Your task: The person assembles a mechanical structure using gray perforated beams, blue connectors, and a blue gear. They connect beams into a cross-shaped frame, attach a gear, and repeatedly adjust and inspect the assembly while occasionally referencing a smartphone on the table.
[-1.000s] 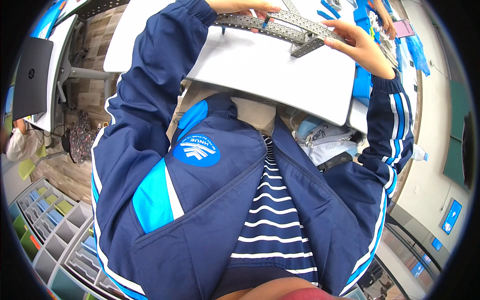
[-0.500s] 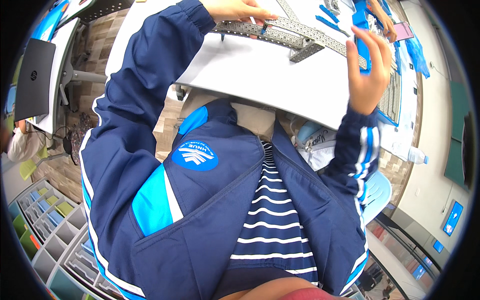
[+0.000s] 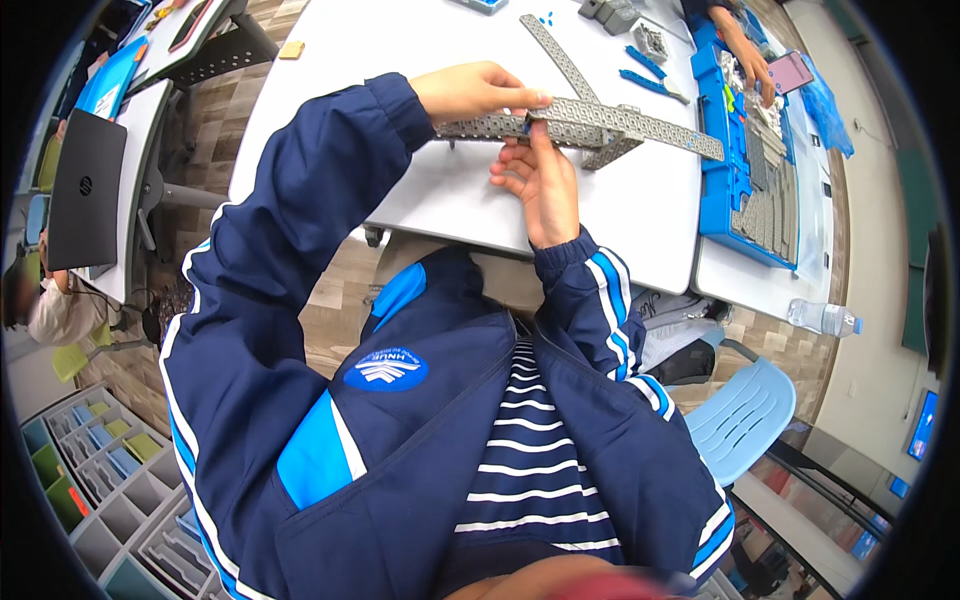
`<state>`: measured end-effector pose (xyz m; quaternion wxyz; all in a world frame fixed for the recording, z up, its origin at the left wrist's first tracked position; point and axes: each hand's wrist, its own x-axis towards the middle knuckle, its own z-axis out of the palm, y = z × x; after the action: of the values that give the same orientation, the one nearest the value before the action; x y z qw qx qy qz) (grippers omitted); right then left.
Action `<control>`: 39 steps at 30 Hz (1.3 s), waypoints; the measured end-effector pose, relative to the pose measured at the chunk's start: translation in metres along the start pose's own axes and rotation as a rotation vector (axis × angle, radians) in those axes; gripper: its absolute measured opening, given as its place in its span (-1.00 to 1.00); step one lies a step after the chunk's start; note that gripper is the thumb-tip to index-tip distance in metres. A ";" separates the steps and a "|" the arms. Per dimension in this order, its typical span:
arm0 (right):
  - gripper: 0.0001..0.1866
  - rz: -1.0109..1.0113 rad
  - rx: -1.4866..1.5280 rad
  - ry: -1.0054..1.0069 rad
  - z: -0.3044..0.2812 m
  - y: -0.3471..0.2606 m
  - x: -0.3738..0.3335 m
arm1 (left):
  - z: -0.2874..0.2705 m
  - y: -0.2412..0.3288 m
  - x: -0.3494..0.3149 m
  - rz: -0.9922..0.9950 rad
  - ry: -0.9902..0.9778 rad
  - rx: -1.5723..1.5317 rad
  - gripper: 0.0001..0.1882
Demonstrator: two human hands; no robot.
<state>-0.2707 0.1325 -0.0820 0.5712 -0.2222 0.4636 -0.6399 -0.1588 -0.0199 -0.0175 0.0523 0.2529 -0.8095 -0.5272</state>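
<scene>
A frame of grey perforated beams (image 3: 672, 137) lies across the table in front of me, with one long beam (image 3: 562, 62) slanting away to the far left. My left hand (image 3: 465, 92) is closed on the frame near its left end, fingertips on top of a beam end. Just below, my right hand (image 3: 552, 200) reaches up from the near side. Its thumb presses the same beam end and its other fingers curl underneath. A small blue piece (image 3: 527, 124) shows between the hands at that joint; the fingers partly hide it.
Right of the frame stands a blue case (image 3: 718, 205) filled with grey beams. A co-worker's hand (image 3: 745, 58) is over it, beside a pink phone (image 3: 790, 73). Blue hand tools (image 3: 650, 84) lie behind the frame on the white table (image 3: 640, 220). A bottle (image 3: 825, 318) stands at the right.
My right hand has come from its raised, open position at the right to the beam joint beside my left hand. The frame and my left hand now appear lower in view.
</scene>
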 end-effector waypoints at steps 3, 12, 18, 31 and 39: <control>-0.42 0.010 0.151 -0.010 -0.001 -0.002 0.002 | 0.003 0.003 -0.001 -0.009 0.003 -0.039 -0.14; -0.48 0.166 0.351 -0.172 -0.003 -0.023 -0.008 | 0.005 0.004 -0.001 -0.031 -0.042 -0.125 -0.32; -0.37 0.103 0.255 -0.017 0.011 -0.022 -0.003 | 0.010 0.000 0.004 -0.013 0.016 -0.072 -0.41; -0.42 0.095 0.195 -0.060 -0.001 -0.019 -0.005 | 0.005 0.001 0.010 -0.045 -0.038 -0.098 -0.44; -0.44 -0.216 -0.208 -0.117 -0.020 -0.027 -0.037 | -0.001 0.035 -0.014 0.019 0.026 -0.716 -0.51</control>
<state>-0.2921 0.1713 -0.0596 0.4993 -0.3655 0.4665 -0.6320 -0.1589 -0.0033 0.0161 0.1530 0.2175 -0.5749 -0.7738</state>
